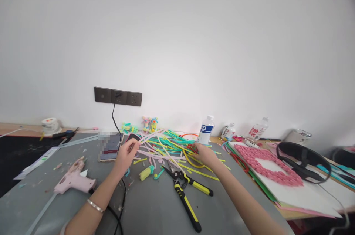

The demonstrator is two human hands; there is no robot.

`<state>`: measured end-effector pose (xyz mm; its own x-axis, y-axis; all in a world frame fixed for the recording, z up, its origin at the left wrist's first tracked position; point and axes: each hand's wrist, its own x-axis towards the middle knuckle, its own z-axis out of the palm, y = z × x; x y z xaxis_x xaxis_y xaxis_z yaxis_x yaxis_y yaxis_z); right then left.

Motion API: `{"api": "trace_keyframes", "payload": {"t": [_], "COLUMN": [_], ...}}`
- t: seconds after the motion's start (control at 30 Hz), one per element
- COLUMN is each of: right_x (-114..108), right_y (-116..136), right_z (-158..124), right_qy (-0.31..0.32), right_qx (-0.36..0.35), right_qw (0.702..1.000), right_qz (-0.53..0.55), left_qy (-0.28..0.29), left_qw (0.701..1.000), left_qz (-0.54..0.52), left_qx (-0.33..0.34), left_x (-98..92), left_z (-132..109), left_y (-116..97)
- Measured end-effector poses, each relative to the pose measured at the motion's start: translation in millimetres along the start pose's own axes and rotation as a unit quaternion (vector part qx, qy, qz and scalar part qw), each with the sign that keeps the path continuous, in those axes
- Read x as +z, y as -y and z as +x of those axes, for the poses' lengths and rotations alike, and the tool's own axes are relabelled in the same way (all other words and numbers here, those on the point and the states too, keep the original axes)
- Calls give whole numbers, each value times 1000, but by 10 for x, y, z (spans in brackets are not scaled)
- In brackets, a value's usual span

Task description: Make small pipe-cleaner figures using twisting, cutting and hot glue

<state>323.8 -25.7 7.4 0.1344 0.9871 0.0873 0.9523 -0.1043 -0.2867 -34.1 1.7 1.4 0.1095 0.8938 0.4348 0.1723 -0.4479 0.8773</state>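
Pale lilac pipe cleaners [149, 137] are pinched in my left hand [129, 150], their long ends reaching up and to the right. My right hand [204, 153] reaches to the right side of a loose pile of yellow, green and lilac pipe cleaners [169, 146]. Its fingers are bent together beside some red stems, and what lies between them is hidden. In front of the pile are yellow-and-black pruning shears [184, 185], blades pointing to the upper left. A small yellow pipe-cleaner bundle with a green band [146, 173] rests left of the blades.
A pink glue gun [74, 179] lies at left, its black cord [115, 216] crossing the mat. Behind my left hand is a phone [108, 148]. Small pipe-cleaner figures [149, 124] and a bottle [206, 131] stand by the wall. Headphones [302, 164] and a pink ring shape [266, 163] sit at right.
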Motion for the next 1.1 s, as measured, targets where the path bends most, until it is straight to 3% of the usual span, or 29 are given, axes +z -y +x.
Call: {"api": "trace_keyframes", "payload": {"t": [0.27, 0.47, 0.67, 0.77, 0.93, 1.1], "right_x": [18, -8, -166, -169, -47, 28], "right_y": [-72, -83, 190, 406, 563, 309], "right_z": [-78, -56, 153, 236, 249, 160], "right_qy": [-12, -72, -133, -146, -70, -46], "right_qx": [13, -3, -89, -121, -155, -48], "right_qw": [1000, 993, 954, 940, 960, 993], "right_qz": [1, 96, 255, 283, 224, 96], "left_qy": [-4, -2, -5, -12, -14, -5], "left_qw": [1000, 1000, 1000, 1000, 1000, 1000], "left_qz": [-4, 3, -2, -5, -10, -8], "left_qx": [13, 8, 7, 4, 8, -6], "left_x": [4, 7, 10, -2, -16, -13], "left_z": [-3, 4, 8, 14, 22, 16], "left_y": [-42, -5, -24, -38, -24, 17]}}
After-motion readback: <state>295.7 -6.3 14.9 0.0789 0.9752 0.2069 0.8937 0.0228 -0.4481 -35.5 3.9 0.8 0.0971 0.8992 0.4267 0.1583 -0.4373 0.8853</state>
